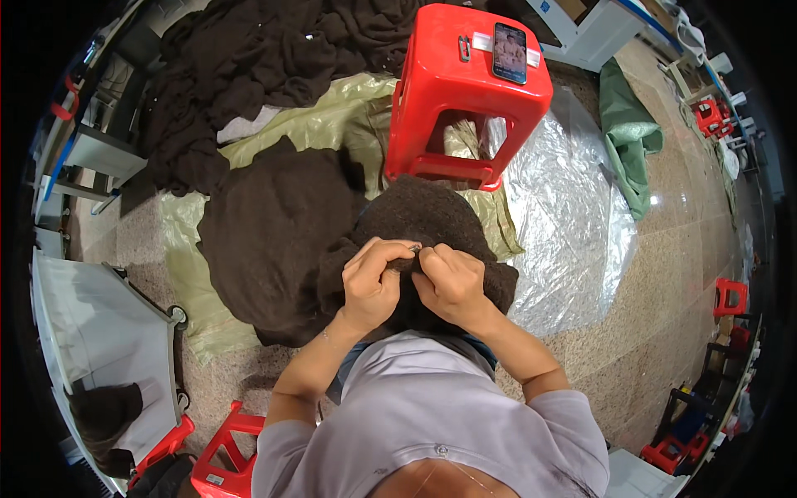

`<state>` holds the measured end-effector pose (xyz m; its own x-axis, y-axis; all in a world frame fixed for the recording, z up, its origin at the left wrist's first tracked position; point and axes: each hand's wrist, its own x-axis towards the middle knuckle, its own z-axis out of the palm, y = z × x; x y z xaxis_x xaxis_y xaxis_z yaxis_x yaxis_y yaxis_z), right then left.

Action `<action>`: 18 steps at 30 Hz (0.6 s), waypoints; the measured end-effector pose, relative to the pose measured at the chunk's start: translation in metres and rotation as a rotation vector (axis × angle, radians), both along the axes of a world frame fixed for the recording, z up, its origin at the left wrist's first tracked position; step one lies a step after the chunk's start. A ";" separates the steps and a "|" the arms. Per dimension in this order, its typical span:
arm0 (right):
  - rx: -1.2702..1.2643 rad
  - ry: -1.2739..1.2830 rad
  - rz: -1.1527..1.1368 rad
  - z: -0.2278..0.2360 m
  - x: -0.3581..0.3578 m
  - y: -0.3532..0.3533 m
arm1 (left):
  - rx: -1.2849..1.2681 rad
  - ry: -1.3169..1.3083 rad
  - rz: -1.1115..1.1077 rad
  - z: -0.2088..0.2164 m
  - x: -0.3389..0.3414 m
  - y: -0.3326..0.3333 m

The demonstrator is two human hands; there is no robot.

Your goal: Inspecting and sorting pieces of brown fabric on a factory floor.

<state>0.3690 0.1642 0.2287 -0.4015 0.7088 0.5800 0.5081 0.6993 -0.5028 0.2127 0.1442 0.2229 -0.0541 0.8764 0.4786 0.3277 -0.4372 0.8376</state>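
Dark brown knitted fabric (423,212) lies bunched over my lap. My left hand (372,280) is closed, its thumb and forefinger pinching at the fabric's upper fold. A tiny shiny bit shows at those fingertips, too small to name. Close beside it, my right hand (453,280) is also closed, fingers curled onto the same fabric. The two sets of fingertips nearly meet. Left of my lap, a wide heap of similar brown fabric (270,236) spreads over the floor covering.
A red plastic stool (465,87) stands ahead, bearing a phone (509,54) and a small metal clipper-like thing (464,48). More dark fabric (241,62) is piled at far left. Yellowish sheeting (187,241) and clear plastic (564,224) cover the floor. A white wheeled cart (108,324) stands left.
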 end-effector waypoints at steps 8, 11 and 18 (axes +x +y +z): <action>0.021 0.020 -0.167 -0.003 0.016 0.012 | -0.421 -0.046 0.047 -0.002 -0.026 0.005; -0.211 -0.098 -0.111 0.000 0.049 0.017 | -0.530 0.035 0.048 -0.021 -0.072 0.000; -0.651 0.311 0.022 -0.003 0.076 0.017 | -0.756 -0.667 -0.017 0.005 -0.077 -0.015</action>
